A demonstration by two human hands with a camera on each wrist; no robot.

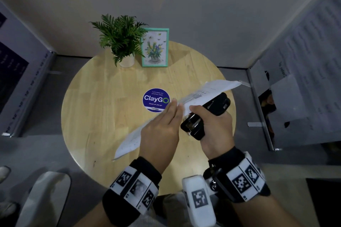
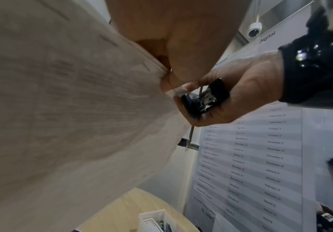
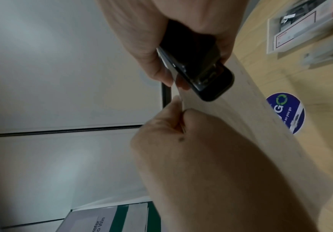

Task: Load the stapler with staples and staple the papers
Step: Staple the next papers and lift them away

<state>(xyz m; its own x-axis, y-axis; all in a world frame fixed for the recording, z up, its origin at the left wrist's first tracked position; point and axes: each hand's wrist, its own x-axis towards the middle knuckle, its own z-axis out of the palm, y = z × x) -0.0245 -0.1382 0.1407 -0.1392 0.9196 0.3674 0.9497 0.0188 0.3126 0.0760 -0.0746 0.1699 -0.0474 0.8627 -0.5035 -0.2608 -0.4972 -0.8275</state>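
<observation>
A thin stack of printed papers is held tilted above the round table. My left hand pinches its near edge between thumb and fingers. My right hand grips a black stapler right beside that pinch, under the sheet. In the right wrist view the stapler has its front end over the papers' edge, just above my left hand's fingertips. The left wrist view shows the stapler's metal inside in my right palm, against the papers.
The wooden table carries a potted plant, a green picture frame and a blue ClayGo sticker. A white box with staples lies on the table. Panel walls with printed sheets close in the sides.
</observation>
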